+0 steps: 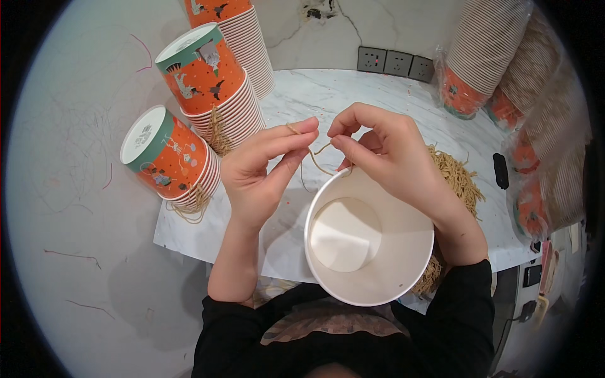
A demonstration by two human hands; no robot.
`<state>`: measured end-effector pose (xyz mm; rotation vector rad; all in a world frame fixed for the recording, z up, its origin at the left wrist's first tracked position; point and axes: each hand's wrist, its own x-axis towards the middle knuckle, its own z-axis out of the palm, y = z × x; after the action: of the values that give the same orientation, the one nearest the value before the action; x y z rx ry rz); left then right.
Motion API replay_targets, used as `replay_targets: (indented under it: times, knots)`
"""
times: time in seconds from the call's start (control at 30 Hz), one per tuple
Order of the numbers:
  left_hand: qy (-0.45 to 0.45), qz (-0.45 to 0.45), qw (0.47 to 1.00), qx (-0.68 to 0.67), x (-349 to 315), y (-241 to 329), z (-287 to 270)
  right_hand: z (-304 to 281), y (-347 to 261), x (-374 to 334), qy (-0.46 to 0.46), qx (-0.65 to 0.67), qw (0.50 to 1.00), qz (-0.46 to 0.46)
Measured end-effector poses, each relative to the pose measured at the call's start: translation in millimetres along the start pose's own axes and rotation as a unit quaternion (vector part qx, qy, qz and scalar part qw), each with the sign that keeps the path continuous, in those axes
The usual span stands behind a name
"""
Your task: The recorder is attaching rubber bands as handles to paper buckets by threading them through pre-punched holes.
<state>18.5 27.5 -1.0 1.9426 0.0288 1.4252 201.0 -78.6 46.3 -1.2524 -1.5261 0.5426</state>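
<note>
A large white paper bucket (400, 242) stands tilted before me with its mouth toward me, its inside bare. A thin tan cord (318, 166) runs from its far rim up to my fingers. My left hand (255, 173) is closed in a pinch on this cord, and a bit of it loops over the fingers. Thumb and forefinger of my right hand (394, 148) pinch another stretch of the cord just above the rim. The right wrist passes over the bucket's right edge. Where the cord meets the bucket is partly hidden by the right hand's fingers.
Stacks of orange and green paper buckets (208, 75) stand upside down at the left, cords hanging from some. Tan cords (455, 176) lie heaped right of the bucket. Plastic-wrapped stacks (482, 57), a small black object (500, 171) and wall sockets (397, 63) edge the marbled table (302, 94).
</note>
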Motion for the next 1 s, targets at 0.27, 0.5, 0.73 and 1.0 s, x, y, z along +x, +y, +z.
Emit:
replay_targets:
  times: [0.27, 0.5, 0.73, 1.0]
  knots:
    - [0.011, -0.105, 0.989, -0.1, 0, 9, 10, -5, -10, -2, -0.063, -0.013, 0.998, 0.011]
    - [-0.026, -0.132, 0.986, -0.102, 0, 5, 4, -3, -6, -2, -0.075, -0.015, 0.997, -0.032]
    - [0.019, -0.213, 0.962, -0.167, 3, 9, 1, -3, -5, -3, -0.045, -0.026, 0.997, -0.05]
    - [-0.011, 0.0, 0.985, 0.171, 2, 6, -2, -4, -5, -2, -0.049, -0.054, 0.997, -0.019]
